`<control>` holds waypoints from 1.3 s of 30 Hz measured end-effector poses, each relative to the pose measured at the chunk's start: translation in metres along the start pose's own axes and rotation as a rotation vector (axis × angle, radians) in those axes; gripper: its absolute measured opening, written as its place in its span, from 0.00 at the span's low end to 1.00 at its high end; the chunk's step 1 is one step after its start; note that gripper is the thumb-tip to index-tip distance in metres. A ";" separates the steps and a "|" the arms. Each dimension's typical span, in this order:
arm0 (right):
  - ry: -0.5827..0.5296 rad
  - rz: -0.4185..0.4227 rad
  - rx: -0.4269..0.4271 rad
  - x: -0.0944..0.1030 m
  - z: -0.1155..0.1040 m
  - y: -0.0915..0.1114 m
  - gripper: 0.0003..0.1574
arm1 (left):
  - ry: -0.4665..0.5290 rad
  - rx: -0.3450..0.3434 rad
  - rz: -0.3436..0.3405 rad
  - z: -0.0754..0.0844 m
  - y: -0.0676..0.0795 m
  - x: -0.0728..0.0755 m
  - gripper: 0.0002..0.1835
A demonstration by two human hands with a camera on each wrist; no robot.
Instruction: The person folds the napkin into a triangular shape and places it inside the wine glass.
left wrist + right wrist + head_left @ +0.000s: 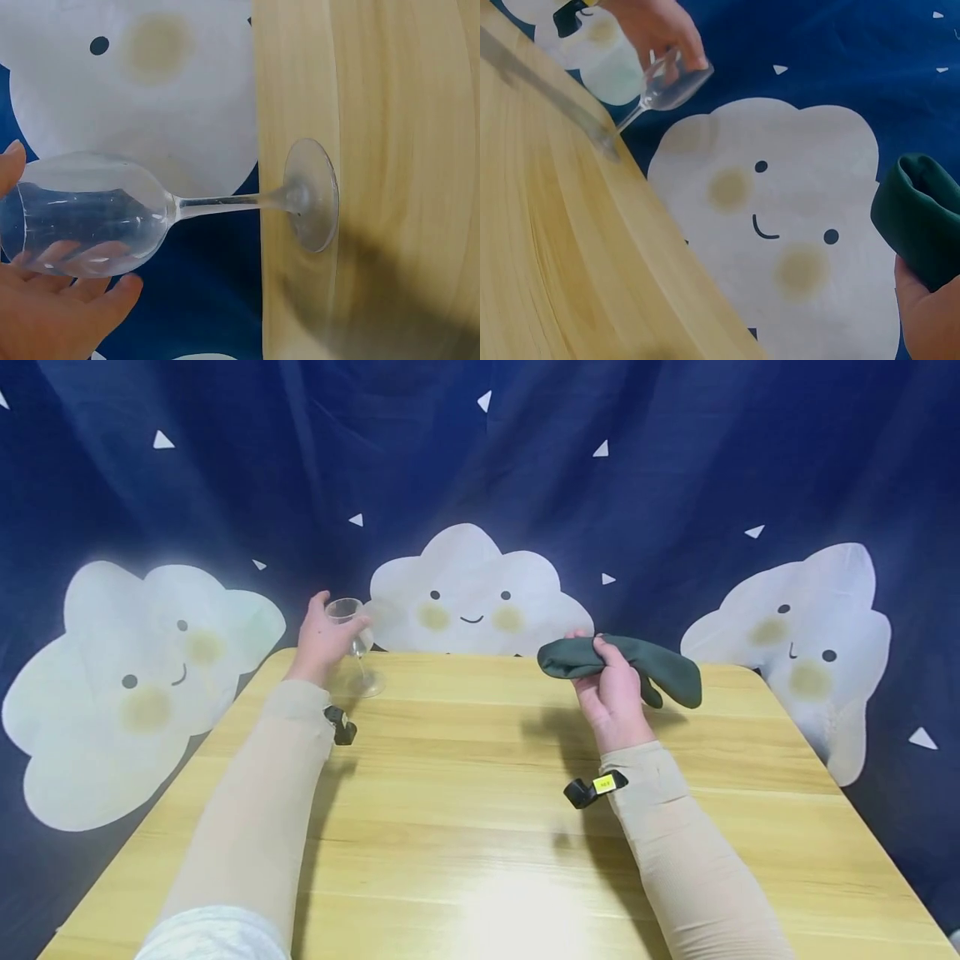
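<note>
A clear stemmed wine glass [97, 214] stands upright, held by its bowl in my left hand [322, 639]. In the left wrist view the fingers [56, 319] lie along one side of the bowl and a fingertip shows across from them at the rim. The glass's round foot [365, 684] is right at the tabletop, close to the far edge. My right hand [617, 697] grips a folded dark green cloth [663, 668] above the table, thumb on top. One end of the cloth hangs down to the right. In the right wrist view, the cloth's rolled fold [915, 225] shows above the hand.
The pale wooden table [465, 777] spreads beneath both arms. Behind its far edge hangs a dark blue curtain [420, 452] with smiling white clouds [472, 568] and small triangles. Each wrist wears a small black camera mount [342, 727].
</note>
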State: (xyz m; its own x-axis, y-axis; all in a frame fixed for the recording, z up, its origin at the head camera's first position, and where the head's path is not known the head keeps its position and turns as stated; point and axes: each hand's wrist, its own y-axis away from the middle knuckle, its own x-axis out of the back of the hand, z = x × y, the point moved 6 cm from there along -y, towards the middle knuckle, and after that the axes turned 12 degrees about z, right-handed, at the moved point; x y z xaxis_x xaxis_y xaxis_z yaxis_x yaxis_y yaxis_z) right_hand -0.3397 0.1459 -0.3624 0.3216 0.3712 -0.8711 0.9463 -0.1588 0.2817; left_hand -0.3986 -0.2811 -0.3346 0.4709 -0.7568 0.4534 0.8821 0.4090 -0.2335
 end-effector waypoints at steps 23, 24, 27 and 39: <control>0.100 -0.010 0.007 -0.004 0.007 0.001 0.28 | 0.034 -0.100 -0.171 0.019 0.035 -0.037 0.45; 0.098 -0.008 0.006 -0.004 0.008 0.001 0.28 | 0.030 -0.112 -0.180 0.023 0.040 -0.040 0.45; 0.096 -0.006 0.006 -0.003 0.007 0.002 0.33 | 0.021 -0.143 -0.214 0.035 0.055 -0.054 0.45; 0.156 -0.054 0.041 -0.012 0.005 0.008 0.26 | 0.093 -0.165 -0.371 0.075 0.118 -0.105 0.43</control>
State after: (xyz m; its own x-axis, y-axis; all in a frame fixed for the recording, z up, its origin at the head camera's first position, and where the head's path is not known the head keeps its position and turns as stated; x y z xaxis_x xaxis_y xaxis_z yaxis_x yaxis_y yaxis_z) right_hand -0.3360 0.1358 -0.3521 0.2749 0.5171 -0.8106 0.9611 -0.1712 0.2167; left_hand -0.3448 -0.1149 -0.3451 0.1127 -0.8833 0.4551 0.9782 0.0182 -0.2069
